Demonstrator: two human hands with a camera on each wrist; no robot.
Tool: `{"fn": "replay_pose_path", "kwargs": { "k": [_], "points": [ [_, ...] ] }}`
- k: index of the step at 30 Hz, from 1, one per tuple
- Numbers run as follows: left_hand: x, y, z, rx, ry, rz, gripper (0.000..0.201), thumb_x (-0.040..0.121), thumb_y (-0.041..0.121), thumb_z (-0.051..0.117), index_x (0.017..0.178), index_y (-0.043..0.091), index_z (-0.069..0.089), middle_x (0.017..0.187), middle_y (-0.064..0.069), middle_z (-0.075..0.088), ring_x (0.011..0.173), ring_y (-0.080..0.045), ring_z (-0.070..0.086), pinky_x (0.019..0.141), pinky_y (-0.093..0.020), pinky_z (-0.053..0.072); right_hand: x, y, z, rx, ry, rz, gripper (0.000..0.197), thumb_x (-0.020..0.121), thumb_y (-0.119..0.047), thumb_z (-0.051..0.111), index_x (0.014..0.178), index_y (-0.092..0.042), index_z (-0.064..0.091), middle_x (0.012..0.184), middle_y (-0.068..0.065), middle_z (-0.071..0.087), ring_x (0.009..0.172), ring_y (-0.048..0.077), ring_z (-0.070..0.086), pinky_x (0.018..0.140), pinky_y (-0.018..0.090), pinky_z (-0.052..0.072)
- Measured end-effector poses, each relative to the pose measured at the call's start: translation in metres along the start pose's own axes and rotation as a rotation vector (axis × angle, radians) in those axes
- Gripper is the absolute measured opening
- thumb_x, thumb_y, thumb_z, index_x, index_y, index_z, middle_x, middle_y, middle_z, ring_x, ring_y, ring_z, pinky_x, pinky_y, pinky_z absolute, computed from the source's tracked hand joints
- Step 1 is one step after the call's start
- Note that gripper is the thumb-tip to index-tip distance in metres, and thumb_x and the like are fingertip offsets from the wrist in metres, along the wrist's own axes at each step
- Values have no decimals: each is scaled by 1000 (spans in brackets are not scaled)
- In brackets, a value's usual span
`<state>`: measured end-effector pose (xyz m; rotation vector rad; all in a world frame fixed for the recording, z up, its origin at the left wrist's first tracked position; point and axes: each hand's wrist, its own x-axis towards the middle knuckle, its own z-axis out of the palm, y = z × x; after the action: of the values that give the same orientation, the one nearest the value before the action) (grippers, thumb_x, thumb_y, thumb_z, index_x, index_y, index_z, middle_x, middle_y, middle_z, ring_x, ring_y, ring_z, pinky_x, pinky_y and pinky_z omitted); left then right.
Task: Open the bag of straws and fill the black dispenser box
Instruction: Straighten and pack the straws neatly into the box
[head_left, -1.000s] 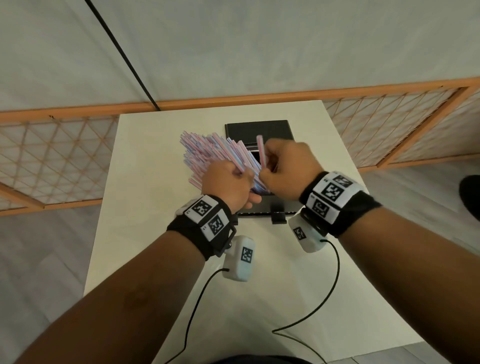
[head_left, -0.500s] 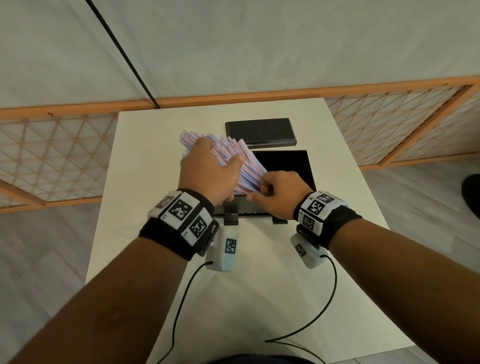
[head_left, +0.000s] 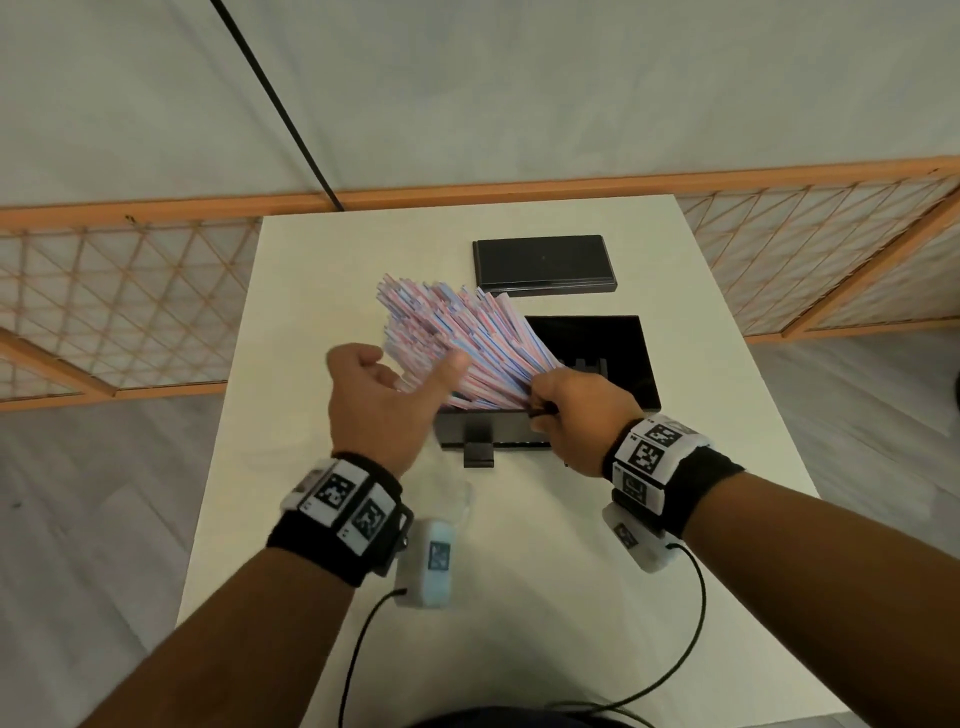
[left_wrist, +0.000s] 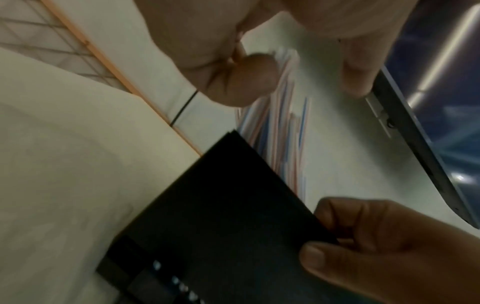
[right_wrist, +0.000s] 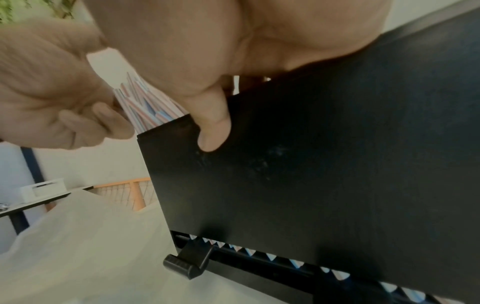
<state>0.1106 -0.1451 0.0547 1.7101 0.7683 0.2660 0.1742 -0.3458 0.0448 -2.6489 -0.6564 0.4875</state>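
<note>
Straws (head_left: 467, 343) fan leftward and away, near ends over the dispenser box (head_left: 613, 358); my right hand (head_left: 571, 415) pinches those ends, left hand (head_left: 384, 400) loose beside them.

Both forearms bare. Each wrist: black band (head_left: 332, 540) carrying white plates with black square fiducial markers (head_left: 649, 454). White camera pod (head_left: 434, 564) under each wrist, thin black cable (head_left: 691, 649) trailing.

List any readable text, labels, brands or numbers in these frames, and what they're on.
None readable.
Wristband panels: square black-and-white marker codes only, no letters or digits.
Wrist camera housings: the same kind of code.
Wrapped straws: red and blue stripes; any print is too small to tell.
Black dispenser box and its lid: no marking visible.
</note>
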Motion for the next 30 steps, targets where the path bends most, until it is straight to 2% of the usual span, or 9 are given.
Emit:
{"fn": "replay_pose_path", "kwargs": {
  "k": [3,6,9,11,16,21,25,28,30],
  "points": [
    [-13,-18,4,147,-62,7,80,44,77,84,99,29,51,94,12,65,83,-22,71,72,-52,63,-14,0,9,6,4,-11,8,87,-19,57,80,-20,54,88,-3,59,83,23,57,74,39,54],
    [-16,-27,0,182,-60,48,61,53,77,77,83,26,61,77,7,73,72,-24,74,70,-49,64,-25,-1,16,19,10,-2,13,87,-20,58,78,-24,51,87,-6,56,86,23,57,75,37,52],
    [-21,-25,-5,254,-102,107,56,62,78,69,73,22,65,63,6,71,65,-23,73,69,-47,63,-34,-1,22,60,24,-11,10,87,-22,61,78,-24,56,83,-8,58,84,22,59,73,36,52],
    [-25,-21,-8,310,-135,151,55,71,74,70,67,20,63,58,5,68,60,-22,71,66,-47,62,-38,0,23,92,31,-23,7,86,-29,64,81,-24,62,80,-8,63,81,22,62,72,34,52],
    [-29,-8,-10,495,-202,268,51,89,63,62,69,16,66,55,5,66,58,-16,68,71,-37,58,-34,-2,21,81,-61,-32,32,88,-53,56,91,-24,70,76,-6,66,72,16,58,69,28,49],
    [-27,-5,-3,512,-277,209,55,94,61,58,72,11,68,60,-3,71,58,-22,72,69,-40,61,-32,-8,23,140,-19,-27,28,87,-50,58,87,-24,69,78,-6,68,75,15,62,72,30,52],
    [-32,2,2,452,-282,167,50,99,49,58,69,10,66,55,-5,70,45,-12,69,66,-36,62,-32,-12,21,163,26,-11,25,87,-46,64,79,-23,60,72,-7,61,70,15,57,64,26,43],
    [-33,4,1,405,-222,165,57,99,49,57,62,7,62,48,-3,67,39,-7,65,59,-28,57,-33,-10,21,203,47,-35,24,87,-44,65,82,-20,64,75,-4,65,72,16,61,68,30,50],
    [-35,4,0,376,-238,129,59,100,50,55,65,3,65,48,-5,68,39,-9,65,54,-26,54,-34,-9,22,217,61,-43,23,86,-43,65,82,-20,65,76,-5,67,73,16,62,70,33,52]
  ]
}}
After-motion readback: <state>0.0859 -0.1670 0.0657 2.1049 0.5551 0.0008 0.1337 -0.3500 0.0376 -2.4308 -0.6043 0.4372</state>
